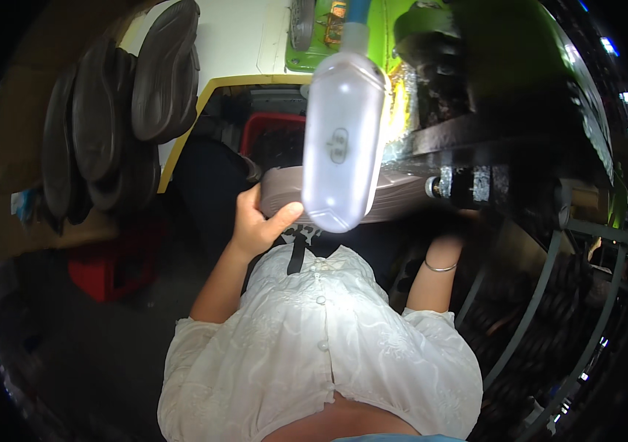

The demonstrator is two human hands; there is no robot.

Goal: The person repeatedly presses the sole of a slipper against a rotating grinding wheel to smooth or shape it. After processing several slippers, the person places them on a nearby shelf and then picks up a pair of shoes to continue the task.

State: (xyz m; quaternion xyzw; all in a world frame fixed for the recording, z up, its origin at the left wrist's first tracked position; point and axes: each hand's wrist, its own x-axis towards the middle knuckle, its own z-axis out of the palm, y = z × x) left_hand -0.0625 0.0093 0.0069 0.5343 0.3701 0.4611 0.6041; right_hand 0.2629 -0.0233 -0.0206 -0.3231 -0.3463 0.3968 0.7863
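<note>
My left hand grips the left end of a brownish-grey shoe sole, its thumb lying on the near edge. The sole lies crosswise in front of my body, and its right part reaches in under a dark machine head. My right hand is near the sole's right end, in deep shadow below the machine. Its fingers are hidden there, so I cannot see whether they touch the sole. A translucent lamp cover hangs in front and hides the middle of the sole.
More grey soles lean in piles at the left on the white table, beside cardboard. A red basket stands beneath the table. A red stool is on the floor at left. Metal rack bars stand at right.
</note>
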